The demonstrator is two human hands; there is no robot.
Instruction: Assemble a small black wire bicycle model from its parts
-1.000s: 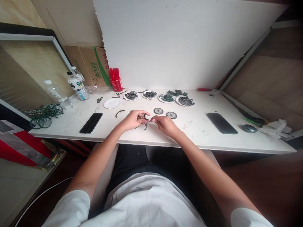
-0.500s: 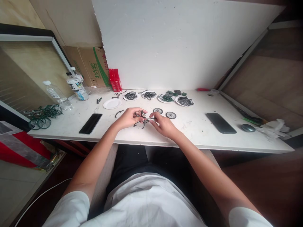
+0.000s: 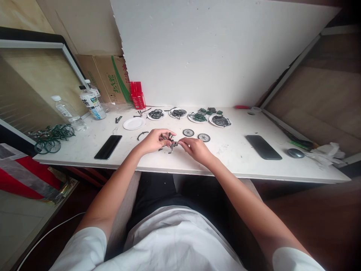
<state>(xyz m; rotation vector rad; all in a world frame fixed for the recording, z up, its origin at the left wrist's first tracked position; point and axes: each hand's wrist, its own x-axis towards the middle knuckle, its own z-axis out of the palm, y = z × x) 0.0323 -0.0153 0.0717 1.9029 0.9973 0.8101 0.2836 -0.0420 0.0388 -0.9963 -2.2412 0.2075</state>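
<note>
My left hand [image 3: 156,141] is closed around a small dark model bicycle frame [image 3: 171,147] with silvery parts, held just above the table's front half. Its fingers hide much of the frame. From the other side my right hand [image 3: 194,147] reaches in, thumb and forefinger pinched together at the frame's right end. Whatever lies between those fingertips is too small to make out. Beyond the right hand lie two spoked toy wheels, one wheel [image 3: 188,132] farther left and another wheel [image 3: 204,137] nearer. A curved black strip [image 3: 142,135] rests left of the left hand.
Along the back of the white table [image 3: 225,162] stand plates of bicycle parts [image 3: 220,121] and a bare plate [image 3: 134,123]. Assembled model bicycles [image 3: 53,137] and bottles [image 3: 93,103] are at left. A phone [image 3: 108,147], a dark slab [image 3: 263,147] and a mouse [image 3: 296,153] flank my arms.
My right thumb and forefinger have drawn together into a tighter pinch at the frame's right end. The thin light rod seen there before no longer shows. My left hand has barely moved.
</note>
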